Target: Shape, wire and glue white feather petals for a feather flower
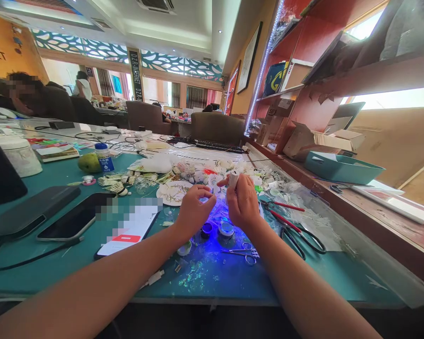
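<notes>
My right hand (pixel 244 201) is wrapped round a small white UV lamp (pixel 233 178), which throws blue-violet light over the mat. To its left, my left hand (pixel 197 207) has thumb and fingers pinched together; whatever lies between them is too small to make out. Below the hands, a small dark pot (pixel 206 230) and a round light pot (pixel 226 229) sit in the blue glow. Silver scissors (pixel 249 253) rest closer to the mat's front edge. A white round plate (pixel 174 193) with thin sprigs lies behind my left hand.
Red-handled pliers (pixel 286 220) and black-handled scissors lie at the right. Two phones, one dark (pixel 78 216) and one lit (pixel 130 230), are at the left. A blue-capped bottle (pixel 104 157) stands beside a green fruit (pixel 89 163). A teal basket (pixel 343 168) occupies the right shelf.
</notes>
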The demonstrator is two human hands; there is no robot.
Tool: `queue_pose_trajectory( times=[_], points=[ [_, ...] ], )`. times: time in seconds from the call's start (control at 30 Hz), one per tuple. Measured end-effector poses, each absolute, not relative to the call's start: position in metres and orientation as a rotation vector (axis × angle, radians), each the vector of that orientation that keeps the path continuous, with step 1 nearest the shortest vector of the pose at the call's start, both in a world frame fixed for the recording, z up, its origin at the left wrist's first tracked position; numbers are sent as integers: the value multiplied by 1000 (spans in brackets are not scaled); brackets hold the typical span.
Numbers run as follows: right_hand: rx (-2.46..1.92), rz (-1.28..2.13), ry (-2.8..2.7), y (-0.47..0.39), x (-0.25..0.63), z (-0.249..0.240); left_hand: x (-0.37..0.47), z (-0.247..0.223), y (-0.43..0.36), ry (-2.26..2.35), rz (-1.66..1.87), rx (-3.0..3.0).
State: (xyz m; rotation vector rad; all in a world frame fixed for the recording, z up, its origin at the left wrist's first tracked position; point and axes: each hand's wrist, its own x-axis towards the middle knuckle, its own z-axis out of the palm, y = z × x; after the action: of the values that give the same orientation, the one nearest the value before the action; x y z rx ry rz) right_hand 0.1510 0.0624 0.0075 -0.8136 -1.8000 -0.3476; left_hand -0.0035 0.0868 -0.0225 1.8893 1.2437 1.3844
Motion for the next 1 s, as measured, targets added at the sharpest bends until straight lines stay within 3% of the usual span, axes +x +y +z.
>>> queue_pose_trajectory(
  times=[1.0],
  points=[
    [-782,-173,-1680,64,147,4,-5,-22,86,1248,1265,1968]
  ],
)
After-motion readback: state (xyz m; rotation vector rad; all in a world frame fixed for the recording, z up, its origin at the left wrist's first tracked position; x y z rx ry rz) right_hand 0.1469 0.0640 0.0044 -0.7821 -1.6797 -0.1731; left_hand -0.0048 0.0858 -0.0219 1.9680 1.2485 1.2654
